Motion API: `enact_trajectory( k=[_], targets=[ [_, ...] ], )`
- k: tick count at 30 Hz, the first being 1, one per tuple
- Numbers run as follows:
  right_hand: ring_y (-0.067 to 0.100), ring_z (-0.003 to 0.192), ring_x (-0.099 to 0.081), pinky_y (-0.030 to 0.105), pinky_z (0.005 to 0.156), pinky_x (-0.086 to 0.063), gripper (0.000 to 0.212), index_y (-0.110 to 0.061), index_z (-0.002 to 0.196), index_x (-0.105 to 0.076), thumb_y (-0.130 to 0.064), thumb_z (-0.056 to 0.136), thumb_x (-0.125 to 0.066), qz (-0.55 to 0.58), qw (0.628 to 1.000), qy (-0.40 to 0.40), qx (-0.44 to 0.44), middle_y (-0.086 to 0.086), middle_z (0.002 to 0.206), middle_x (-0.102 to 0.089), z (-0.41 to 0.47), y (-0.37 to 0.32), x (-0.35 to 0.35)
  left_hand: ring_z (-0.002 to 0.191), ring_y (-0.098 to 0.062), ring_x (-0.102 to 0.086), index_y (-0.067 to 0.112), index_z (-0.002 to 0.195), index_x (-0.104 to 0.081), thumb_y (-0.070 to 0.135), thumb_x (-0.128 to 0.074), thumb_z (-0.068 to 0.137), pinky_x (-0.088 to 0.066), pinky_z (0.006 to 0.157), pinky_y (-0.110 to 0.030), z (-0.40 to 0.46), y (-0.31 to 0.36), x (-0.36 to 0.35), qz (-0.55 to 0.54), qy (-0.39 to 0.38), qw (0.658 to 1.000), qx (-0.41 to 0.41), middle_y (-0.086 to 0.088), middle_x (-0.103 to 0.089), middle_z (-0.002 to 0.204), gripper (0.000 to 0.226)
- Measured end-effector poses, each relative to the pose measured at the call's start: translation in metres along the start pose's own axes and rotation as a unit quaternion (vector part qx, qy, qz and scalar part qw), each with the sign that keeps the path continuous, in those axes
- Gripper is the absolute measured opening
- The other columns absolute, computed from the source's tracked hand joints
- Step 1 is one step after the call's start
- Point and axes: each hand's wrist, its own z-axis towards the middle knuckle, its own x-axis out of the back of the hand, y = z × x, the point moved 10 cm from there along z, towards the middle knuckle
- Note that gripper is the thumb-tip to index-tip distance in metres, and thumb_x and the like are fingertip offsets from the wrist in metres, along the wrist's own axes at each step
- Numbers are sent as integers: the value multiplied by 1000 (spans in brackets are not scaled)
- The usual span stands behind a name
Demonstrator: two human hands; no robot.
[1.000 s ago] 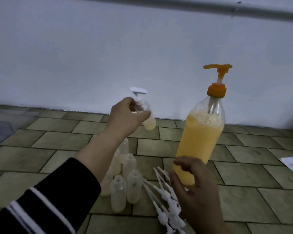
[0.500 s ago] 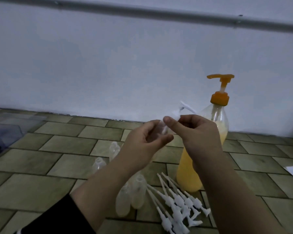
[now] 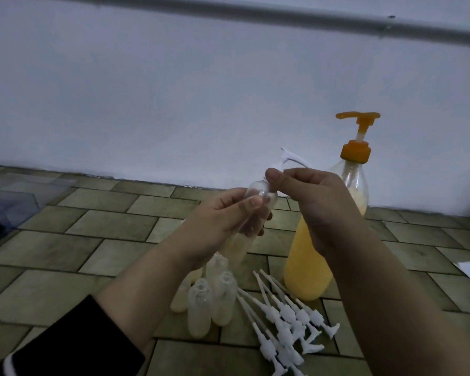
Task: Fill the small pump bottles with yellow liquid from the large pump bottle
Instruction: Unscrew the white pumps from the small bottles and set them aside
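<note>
While gripped by both hands: clear small pump bottle (image 3: 258,202), yellow liquid low, white pump atop.

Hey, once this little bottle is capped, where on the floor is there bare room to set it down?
Bare tiles lie left of the standing small bottles, before the wall. Crowded: between those bottles and the large pump bottle, where loose pump tops lie.

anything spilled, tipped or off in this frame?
No spill visible on the tiled floor. The large pump bottle stands upright. The small bottle, held by the left hand, has its white pump top pinched by the right hand. Loose pump tops lie piled, not scattered.
</note>
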Motion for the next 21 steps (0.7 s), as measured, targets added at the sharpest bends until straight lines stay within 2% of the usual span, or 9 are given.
enact_trajectory(
  k=[3,6,7,9,11,14,16,18,21],
  targets=[
    [0,90,-62,10,72,-44,25,-16,106,-68,-25,83,-65,-19,999,-25,-6,-6,94,-71,2,-3,0,73,-16,-59,11,102,-66,33,-54,81,-51,69,-26,0,-4,2,-51,6,999,5,-2,-68,85,33],
    [16,107,-59,37,97,-43,61,-22,130,-51,-40,75,-70,7,999,2,-37,-2,109,-68,4,6,8,72,-16,-59,8,102,-66,32,-54,82,-51,67,-26,0,-8,5,-71,31,997,14,-5,-67,85,34],
    [17,108,-59,39,97,-43,78,-23,133,-47,-48,64,-74,25,999,1,-36,0,111,-68,3,6,6,73,-17,-59,8,101,-66,34,-56,84,-51,69,-28,0,-9,4,-41,29,999,11,-10,-66,87,34],
    [12,104,-60,31,88,-45,98,-25,136,-42,-52,49,-77,30,999,-4,-22,0,113,-66,2,5,2,76,-20,-57,10,100,-67,37,-58,87,-49,74,-34,0,-8,-1,2,14,1000,-3,-22,-63,94,31],
    [7,97,-58,35,92,-44,92,-26,135,-43,-42,52,-79,35,999,16,-26,-6,108,-67,2,5,11,77,-21,-57,11,99,-67,38,-56,85,-48,74,-37,-1,-8,1,1,18,1000,-6,-23,-62,95,32],
    [16,105,-59,43,100,-41,78,-26,132,-46,-32,63,-80,46,998,30,-36,-5,107,-68,3,9,20,77,-21,-57,11,99,-66,40,-56,84,-47,72,-35,-1,-10,5,6,21,1000,1,-19,-61,92,34],
    [16,102,-61,30,85,-48,75,-27,131,-48,-31,64,-80,11,1000,15,-21,-2,106,-67,1,6,12,78,-18,-58,12,101,-65,44,-58,84,-48,72,-31,0,-10,0,51,8,999,-5,-18,-62,91,36],
    [11,94,-65,17,68,-46,65,-25,128,-49,-20,71,-78,-11,999,30,24,-2,98,-69,-1,-6,13,76,-11,-60,17,104,-63,47,-59,79,-50,69,-23,1,-9,-2,111,10,994,-12,-6,-65,87,39],
    [11,88,-69,17,68,-52,49,-20,119,-55,-3,76,-72,61,988,90,109,2,87,-73,-12,-40,38,89,-18,-64,22,104,-59,42,-68,78,-54,81,-35,8,-13,11,154,34,987,-4,-2,-67,98,34]
  ],
)
